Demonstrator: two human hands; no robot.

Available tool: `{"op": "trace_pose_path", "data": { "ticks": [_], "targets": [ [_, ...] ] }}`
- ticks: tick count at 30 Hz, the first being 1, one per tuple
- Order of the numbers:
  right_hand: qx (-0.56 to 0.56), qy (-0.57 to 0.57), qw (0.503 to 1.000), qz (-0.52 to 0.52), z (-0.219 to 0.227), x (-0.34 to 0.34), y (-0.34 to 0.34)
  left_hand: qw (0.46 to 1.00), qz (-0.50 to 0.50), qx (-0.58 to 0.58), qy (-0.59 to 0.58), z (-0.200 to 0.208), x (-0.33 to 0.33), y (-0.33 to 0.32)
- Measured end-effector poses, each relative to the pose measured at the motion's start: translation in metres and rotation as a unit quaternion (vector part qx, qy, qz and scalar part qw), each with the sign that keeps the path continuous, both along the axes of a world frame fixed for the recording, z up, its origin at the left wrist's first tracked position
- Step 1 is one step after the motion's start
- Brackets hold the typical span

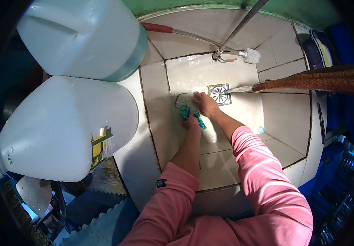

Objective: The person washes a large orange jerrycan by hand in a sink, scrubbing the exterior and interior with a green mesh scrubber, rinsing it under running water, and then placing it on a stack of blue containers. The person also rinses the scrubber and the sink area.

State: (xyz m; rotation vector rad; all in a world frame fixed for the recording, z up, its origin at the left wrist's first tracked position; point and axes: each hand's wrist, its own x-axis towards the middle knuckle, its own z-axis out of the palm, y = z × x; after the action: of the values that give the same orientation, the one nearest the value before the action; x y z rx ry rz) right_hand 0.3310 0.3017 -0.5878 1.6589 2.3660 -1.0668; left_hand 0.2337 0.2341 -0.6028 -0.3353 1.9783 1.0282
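Both my hands are low inside a wet, cream-tiled basin (234, 76). My left hand (191, 123) is closed around a crumpled green and blue bundle (184, 111), thin like plastic or netting, which sticks out on both sides of the fingers. My right hand (205, 104) lies just beyond it, fingers bent down at the edge of a clear, see-through piece with a thin dark rim (182, 99). What those fingertips hold is too small to make out. Right beside that hand is a square metal drain (219, 94).
Two big translucent jugs (70, 127) stand along the left ledge. A tap (218, 53) on a metal pipe and a white-headed brush with a red handle (155, 27) are at the back. A brown-wrapped pipe (308, 80) reaches in from the right. A knife (321, 123) rests on the right ledge.
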Motion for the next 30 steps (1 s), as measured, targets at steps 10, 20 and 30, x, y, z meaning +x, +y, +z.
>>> {"op": "trace_pose_path", "data": {
  "ticks": [10,20,30],
  "targets": [
    [-0.121,0.152,0.959,-0.206,-0.017,0.004,-0.012,0.94,0.084,0.156,-0.29,-0.053,0.002,0.008],
    [-0.206,-0.178,0.962,0.001,0.039,0.167,-0.007,0.96,-0.128,0.09,-0.233,-0.024,0.001,0.002],
    [-0.323,-0.305,0.89,0.1,0.016,0.241,-0.089,0.919,-0.32,0.072,-0.217,-0.006,0.014,-0.003]
  ]
}}
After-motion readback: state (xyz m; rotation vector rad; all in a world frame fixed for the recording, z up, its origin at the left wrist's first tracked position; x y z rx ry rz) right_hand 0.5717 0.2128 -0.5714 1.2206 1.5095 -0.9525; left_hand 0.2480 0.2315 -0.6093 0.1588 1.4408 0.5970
